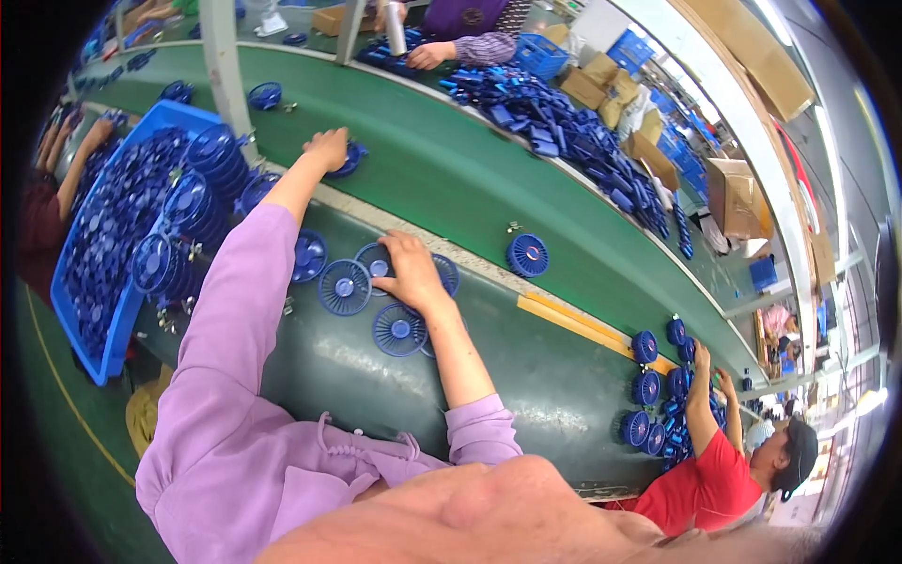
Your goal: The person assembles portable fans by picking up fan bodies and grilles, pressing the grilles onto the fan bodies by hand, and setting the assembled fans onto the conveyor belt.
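My left hand [327, 148] reaches over the green conveyor belt, its fingers curled on a blue fan head [351, 160]. My right hand [411, 271] is lower on the dark work surface, thumb and fingers apart, resting over round blue fan grilles. One grille [345, 287] lies flat left of that hand, and another grille [400, 330] is just below it. A further grille [445, 274] is partly hidden behind the hand. Beside my left forearm lies a blue fan part [308, 256].
A blue bin [111, 362] full of small blue parts stands at left, stacked fan housings [188, 202] beside it. Another fan head [527, 256] sits on the belt [451, 179]. A co-worker in red [700, 484] handles parts at right; another person's hand [430, 55] works across the belt.
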`<state>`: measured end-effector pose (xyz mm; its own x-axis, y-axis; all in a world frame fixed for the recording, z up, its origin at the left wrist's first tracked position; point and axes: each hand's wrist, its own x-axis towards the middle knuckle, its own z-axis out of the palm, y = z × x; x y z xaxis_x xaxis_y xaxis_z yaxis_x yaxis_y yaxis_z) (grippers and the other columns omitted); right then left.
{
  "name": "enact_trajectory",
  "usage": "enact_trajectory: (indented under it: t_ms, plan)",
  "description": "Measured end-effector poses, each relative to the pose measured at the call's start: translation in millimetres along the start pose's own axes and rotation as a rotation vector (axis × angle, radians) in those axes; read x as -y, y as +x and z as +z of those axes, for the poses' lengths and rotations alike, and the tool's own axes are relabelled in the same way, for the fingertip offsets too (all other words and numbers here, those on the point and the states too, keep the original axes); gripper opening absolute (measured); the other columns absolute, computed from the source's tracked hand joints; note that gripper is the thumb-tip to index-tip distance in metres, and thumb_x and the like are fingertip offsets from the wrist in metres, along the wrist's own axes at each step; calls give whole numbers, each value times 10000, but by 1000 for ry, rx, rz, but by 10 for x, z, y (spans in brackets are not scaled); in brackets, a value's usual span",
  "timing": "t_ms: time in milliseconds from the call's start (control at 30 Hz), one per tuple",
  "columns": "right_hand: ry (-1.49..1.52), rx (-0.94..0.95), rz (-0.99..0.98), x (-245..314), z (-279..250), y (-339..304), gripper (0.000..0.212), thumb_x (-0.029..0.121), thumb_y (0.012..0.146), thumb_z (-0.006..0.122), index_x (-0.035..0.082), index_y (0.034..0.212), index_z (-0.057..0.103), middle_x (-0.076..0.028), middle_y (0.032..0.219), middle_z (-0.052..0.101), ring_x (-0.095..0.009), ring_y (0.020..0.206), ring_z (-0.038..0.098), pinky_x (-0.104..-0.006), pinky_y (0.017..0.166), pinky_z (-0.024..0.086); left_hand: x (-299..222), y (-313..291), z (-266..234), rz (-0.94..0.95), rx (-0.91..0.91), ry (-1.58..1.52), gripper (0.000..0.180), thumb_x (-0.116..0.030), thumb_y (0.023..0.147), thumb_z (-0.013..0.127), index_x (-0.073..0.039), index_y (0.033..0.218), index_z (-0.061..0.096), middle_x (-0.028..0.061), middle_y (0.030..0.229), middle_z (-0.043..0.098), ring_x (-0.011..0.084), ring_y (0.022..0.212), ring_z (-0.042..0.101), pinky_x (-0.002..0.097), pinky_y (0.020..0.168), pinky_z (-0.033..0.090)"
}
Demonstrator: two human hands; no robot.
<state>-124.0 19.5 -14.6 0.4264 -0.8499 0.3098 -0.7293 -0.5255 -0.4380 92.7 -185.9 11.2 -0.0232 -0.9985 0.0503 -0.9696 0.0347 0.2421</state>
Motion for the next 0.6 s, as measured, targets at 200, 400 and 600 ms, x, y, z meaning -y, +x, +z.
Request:
enact_trajectory:
  t_ms: [200, 400, 600]
  plan:
    - [246, -126, 129, -65, 37, 70, 555, 175, 650, 808, 37, 1121, 548, -153, 956, 657, -342, 902, 637, -444, 800, 494, 255, 237, 461, 236, -103, 51, 324, -216, 894, 490, -36, 1140, 598, 225, 1087, 633, 404, 1038, 596, 486, 877, 484]
    - [682, -607, 111, -29, -146, 267, 287, 80, 697, 710, -1, 951, 605, -100, 782, 599, -202, 701, 599, -317, 653, 494, 300, 185, 647, 392, -227, -333, 270, -242, 967, 489, -14, 1100, 543, 233, 994, 648, 388, 938, 634, 435, 812, 489]
    - [391, -821, 23, 61, -433, 157, 276, -18, 603, 655, 55, 827, 511, -181, 1110, 550, -371, 1085, 495, -415, 923, 422, -439, -950, 554, 40, 18, -1543, 389, -301, 974, 543, -12, 1234, 552, 80, 1184, 598, 164, 1053, 588, 304, 923, 453]
